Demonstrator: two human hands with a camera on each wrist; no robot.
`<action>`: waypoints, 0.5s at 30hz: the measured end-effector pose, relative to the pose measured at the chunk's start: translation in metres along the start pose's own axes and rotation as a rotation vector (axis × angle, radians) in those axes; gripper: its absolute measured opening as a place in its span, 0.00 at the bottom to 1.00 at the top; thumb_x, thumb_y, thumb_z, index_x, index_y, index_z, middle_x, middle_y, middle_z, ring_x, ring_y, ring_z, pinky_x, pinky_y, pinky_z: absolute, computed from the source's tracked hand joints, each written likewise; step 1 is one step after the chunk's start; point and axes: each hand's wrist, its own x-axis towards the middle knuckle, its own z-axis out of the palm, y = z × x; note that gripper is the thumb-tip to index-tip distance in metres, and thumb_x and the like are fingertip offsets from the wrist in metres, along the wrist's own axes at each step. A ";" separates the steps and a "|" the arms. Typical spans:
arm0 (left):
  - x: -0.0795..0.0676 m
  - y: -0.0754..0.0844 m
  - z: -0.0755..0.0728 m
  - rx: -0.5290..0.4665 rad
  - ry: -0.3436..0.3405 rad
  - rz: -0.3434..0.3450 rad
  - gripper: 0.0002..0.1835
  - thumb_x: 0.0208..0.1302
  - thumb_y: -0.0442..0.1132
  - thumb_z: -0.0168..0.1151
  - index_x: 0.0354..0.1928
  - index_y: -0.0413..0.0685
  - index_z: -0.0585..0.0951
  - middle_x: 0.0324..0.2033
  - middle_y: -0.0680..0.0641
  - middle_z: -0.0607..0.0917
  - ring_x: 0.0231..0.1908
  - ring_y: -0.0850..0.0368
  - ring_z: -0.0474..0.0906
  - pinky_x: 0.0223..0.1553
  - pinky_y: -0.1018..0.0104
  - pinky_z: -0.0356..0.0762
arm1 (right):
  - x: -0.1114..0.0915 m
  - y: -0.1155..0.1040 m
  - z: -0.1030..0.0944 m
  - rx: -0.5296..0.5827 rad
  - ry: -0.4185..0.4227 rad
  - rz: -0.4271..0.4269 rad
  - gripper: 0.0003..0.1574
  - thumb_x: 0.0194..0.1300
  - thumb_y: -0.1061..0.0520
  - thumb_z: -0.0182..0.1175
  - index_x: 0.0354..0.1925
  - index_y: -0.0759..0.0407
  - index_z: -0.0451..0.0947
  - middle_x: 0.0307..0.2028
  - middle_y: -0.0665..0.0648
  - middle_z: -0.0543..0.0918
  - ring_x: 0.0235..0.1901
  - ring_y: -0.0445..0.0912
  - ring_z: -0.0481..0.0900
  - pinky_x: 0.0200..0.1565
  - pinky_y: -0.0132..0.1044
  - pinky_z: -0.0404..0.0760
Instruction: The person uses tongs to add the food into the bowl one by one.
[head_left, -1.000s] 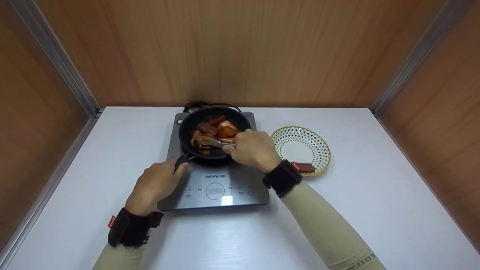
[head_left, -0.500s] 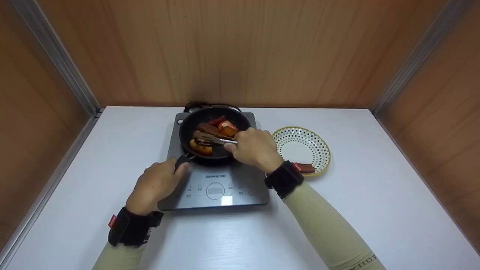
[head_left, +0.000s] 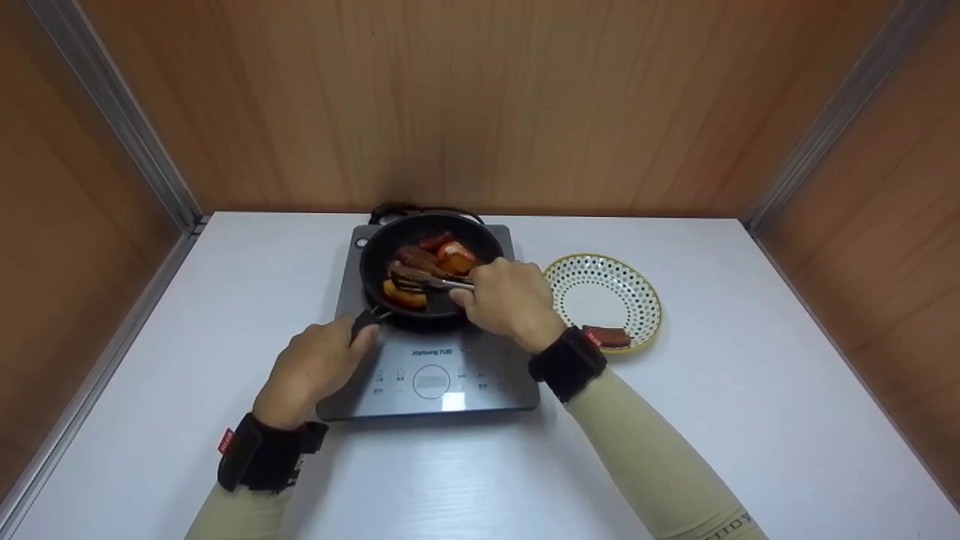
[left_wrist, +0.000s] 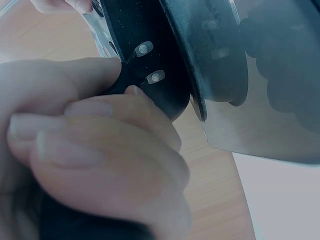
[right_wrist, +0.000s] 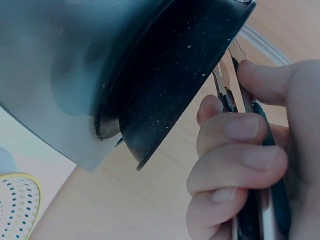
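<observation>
My left hand [head_left: 315, 367] grips the black handle [head_left: 365, 321] of a dark frying pan [head_left: 375, 238]. My right hand [head_left: 514, 300] holds metal tongs [head_left: 442, 284], fingers wrapped round their dark-edged arms in the right wrist view. The tongs' slotted tips reach low over the pan's left half, by a brown meat piece [head_left: 420, 259]. A yellow-orange slice [head_left: 405, 295] lies just in front of the tips, near the handle side. Further right in the pan is a red-and-orange piece [head_left: 456, 255], with a dark red piece [head_left: 435, 241] behind. Whether the tips pinch any food cannot be seen.
The pan stands on a grey induction cooktop [head_left: 431, 349] with a black cord [head_left: 397, 210] behind. To the right, a dotted, yellow-rimmed plate [head_left: 641, 300] bears a brown strip [head_left: 611, 337] near my right wrist. Wooden panels [head_left: 480, 105] enclose the white table [head_left: 735, 360].
The tongs have shifted slightly up from the pan's near side, and the yellow-orange slice now lies exposed below their tips. My left hand keeps its grip on the handle.
</observation>
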 end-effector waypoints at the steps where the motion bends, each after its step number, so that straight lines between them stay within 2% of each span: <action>1: 0.000 0.000 0.000 0.001 -0.001 0.001 0.24 0.84 0.57 0.47 0.42 0.42 0.76 0.31 0.42 0.79 0.32 0.46 0.75 0.30 0.55 0.68 | 0.000 -0.001 0.001 -0.008 0.005 -0.005 0.35 0.77 0.28 0.54 0.37 0.55 0.87 0.32 0.57 0.87 0.31 0.54 0.84 0.35 0.55 0.84; 9: -0.002 -0.001 0.001 0.003 0.012 -0.001 0.22 0.84 0.55 0.50 0.43 0.41 0.77 0.32 0.40 0.83 0.31 0.46 0.77 0.30 0.55 0.70 | -0.003 -0.007 0.009 -0.012 0.083 -0.046 0.33 0.77 0.30 0.56 0.37 0.56 0.87 0.34 0.59 0.89 0.32 0.57 0.87 0.34 0.56 0.84; 15: -0.002 -0.002 0.001 -0.002 0.004 -0.002 0.23 0.84 0.55 0.49 0.44 0.41 0.76 0.33 0.39 0.82 0.32 0.45 0.77 0.31 0.53 0.70 | -0.017 0.009 -0.006 0.068 0.083 -0.022 0.33 0.76 0.27 0.55 0.41 0.52 0.85 0.32 0.56 0.86 0.30 0.54 0.84 0.31 0.54 0.80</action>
